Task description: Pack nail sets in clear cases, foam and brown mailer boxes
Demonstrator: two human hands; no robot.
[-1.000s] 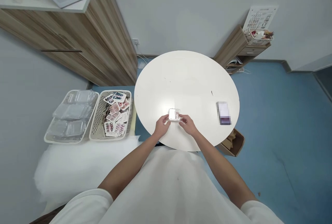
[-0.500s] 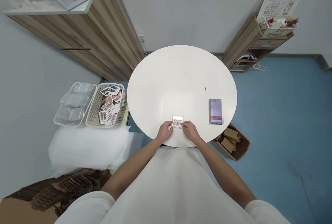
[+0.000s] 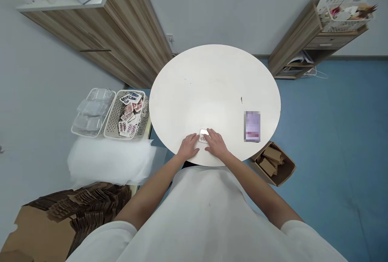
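Observation:
A small clear plastic case with what look like press-on nails [image 3: 203, 136] lies flat near the front edge of the white round table [image 3: 212, 76]. The fingers of my right hand [image 3: 216, 144] are stretched over its right side and cover part of it. My left hand [image 3: 188, 148] rests on the table at the case's left, fingers extended and thumb apart, the fingertips close to its edge. Whether those fingertips touch the case I cannot tell.
A blurred purple packet [image 3: 252, 126] lies at the table's right. To the left stand a basket of nail cards [image 3: 109, 126] and a basket of clear plastic boxes [image 3: 75, 130], with white wrapping sheets [image 3: 109, 161] and folded cardboard [image 3: 45, 229] nearer me. A cardboard box [image 3: 287, 173] sits at right.
My right hand has moved left, from the case's right edge to over it. My left fingers have straightened from their hold at the left edge. The view has shifted slightly.

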